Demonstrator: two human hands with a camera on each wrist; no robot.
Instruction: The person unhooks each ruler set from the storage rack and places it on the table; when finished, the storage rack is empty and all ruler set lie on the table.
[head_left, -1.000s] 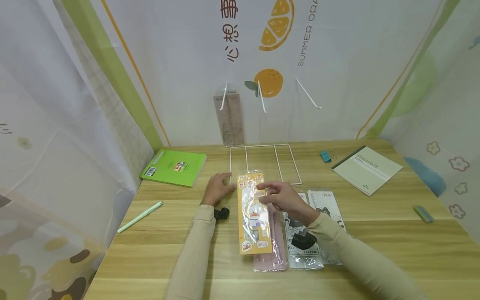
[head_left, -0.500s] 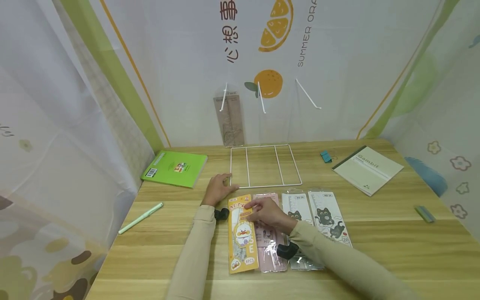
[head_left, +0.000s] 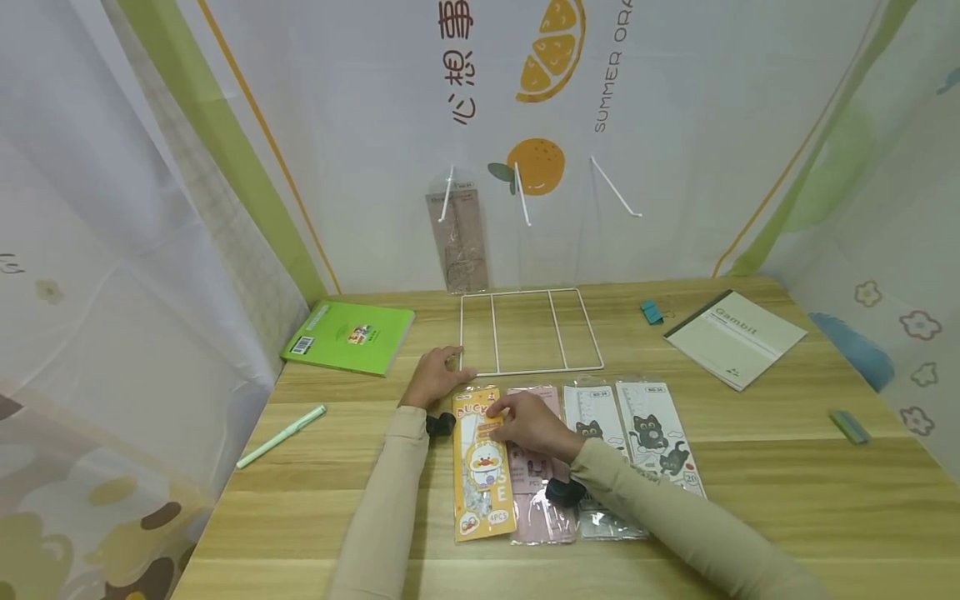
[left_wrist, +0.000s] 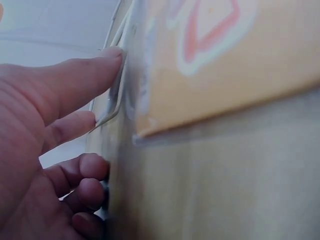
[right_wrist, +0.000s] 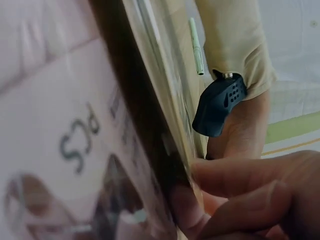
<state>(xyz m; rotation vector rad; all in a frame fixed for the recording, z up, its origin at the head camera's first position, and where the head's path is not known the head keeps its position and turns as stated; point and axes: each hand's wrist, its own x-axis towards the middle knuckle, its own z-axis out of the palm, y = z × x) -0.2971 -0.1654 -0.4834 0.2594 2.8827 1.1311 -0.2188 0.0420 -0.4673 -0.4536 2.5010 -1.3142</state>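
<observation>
Lowered since a second ago, yellow duck packet now lies flat on surface beside pink packet; right hand fingers pinch its top edge; left hand rests relaxed at wire rack corner.

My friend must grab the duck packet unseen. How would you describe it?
On the wooden table, before the white wire rack, lie four long plastic packets. The yellow duck packet is leftmost, under the right hand; its neighbours are pink and white.
</observation>
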